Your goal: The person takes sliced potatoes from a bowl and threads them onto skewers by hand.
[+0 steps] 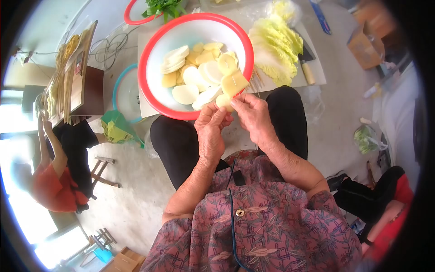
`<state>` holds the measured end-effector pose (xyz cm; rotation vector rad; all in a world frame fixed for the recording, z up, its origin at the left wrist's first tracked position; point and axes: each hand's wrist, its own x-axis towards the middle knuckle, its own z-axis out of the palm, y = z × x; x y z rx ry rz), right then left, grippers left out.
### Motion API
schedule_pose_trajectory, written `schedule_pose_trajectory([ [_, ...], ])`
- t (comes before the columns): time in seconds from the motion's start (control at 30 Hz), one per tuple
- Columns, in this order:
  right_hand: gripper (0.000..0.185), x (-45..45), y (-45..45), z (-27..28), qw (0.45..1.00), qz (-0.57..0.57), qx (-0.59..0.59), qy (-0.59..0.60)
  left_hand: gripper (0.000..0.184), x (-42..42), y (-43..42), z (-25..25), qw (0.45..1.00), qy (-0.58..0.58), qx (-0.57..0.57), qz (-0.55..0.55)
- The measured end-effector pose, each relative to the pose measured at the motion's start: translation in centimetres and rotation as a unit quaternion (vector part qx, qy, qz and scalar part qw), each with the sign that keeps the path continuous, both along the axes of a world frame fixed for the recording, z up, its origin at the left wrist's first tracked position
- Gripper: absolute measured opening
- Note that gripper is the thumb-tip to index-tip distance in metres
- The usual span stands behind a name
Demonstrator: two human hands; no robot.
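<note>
My left hand (212,129) pinches a pale yellow potato slice (224,102) at the near rim of a white basin (156,59) with a red edge. Close beside it, my right hand (254,115) is closed on a thin skewer, mostly hidden by the fingers. Potato slices threaded on that skewer (234,83) reach out over the basin. Inside the basin lie many loose slices, some yellow and some whiter (186,94). A few bare wooden skewers (257,80) rest just right of the basin.
Napa cabbage leaves (277,47) and a knife with a wooden handle (308,72) lie right of the basin. Leafy greens (163,7) sit behind it. One person in red (59,188) works at the left; another person's legs (371,192) show at the right.
</note>
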<state>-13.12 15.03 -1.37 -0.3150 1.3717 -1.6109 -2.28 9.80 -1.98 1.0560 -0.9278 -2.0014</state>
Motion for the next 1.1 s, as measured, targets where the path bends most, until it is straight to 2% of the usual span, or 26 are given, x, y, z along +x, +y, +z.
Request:
schedule_pose_trajectory([
  [0.27, 0.017, 0.5, 0.3, 0.3, 1.0, 0.025, 0.002, 0.011, 0.015, 0.2, -0.1, 0.6, 0.999, -0.021, -0.045, -0.011],
  [0.33, 0.019, 0.8, 0.3, 0.3, 0.995, 0.023, -0.001, 0.097, 0.014, 0.3, -0.2, 0.6, 0.999, -0.017, -0.049, -0.01],
  [0.47, 0.019, 0.3, 0.6, 0.3, 0.989, 0.054, 0.02, 0.136, 0.013, 0.9, -0.5, 0.7, 0.998, -0.037, -0.049, 0.003],
  [0.53, 0.018, 0.2, 1.1, 0.3, 0.981, 0.077, -0.049, 0.169, 0.011, 1.2, -1.4, 1.0, 0.998, 0.003, -0.037, 0.041],
  [0.57, 0.018, 0.2, 1.3, 0.4, 0.981, 0.08, -0.05, 0.168, 0.011, 1.3, -1.8, 1.1, 0.998, 0.002, -0.037, 0.043],
  [0.63, 0.017, 0.5, 1.6, 0.8, 0.965, 0.076, -0.039, 0.249, 0.01, 1.6, -2.7, 1.6, 0.997, 0.031, -0.024, 0.063],
  [0.93, 0.015, 0.3, 4.3, 0.5, 0.949, 0.108, -0.033, 0.296, 0.008, 2.3, -5.0, 2.9, 0.99, 0.072, 0.032, 0.119],
  [1.0, 0.015, -0.1, 4.7, 0.5, 0.945, 0.097, -0.031, 0.312, 0.008, 2.4, -5.5, 2.3, 0.991, 0.044, 0.01, 0.13],
  [1.03, 0.017, -0.3, 4.8, 0.6, 0.964, 0.068, -0.026, 0.255, 0.008, 2.3, -5.7, 2.0, 0.991, 0.047, 0.014, 0.126],
  [1.07, 0.018, -0.6, 5.0, 0.7, 0.979, 0.039, -0.022, 0.197, 0.009, 2.1, -6.0, 1.8, 0.992, -0.017, -0.022, 0.12],
  [1.1, 0.018, -1.0, 5.0, 1.0, 0.979, 0.036, -0.02, 0.198, 0.012, 1.9, -6.2, 1.5, 0.988, -0.082, -0.06, 0.114],
])
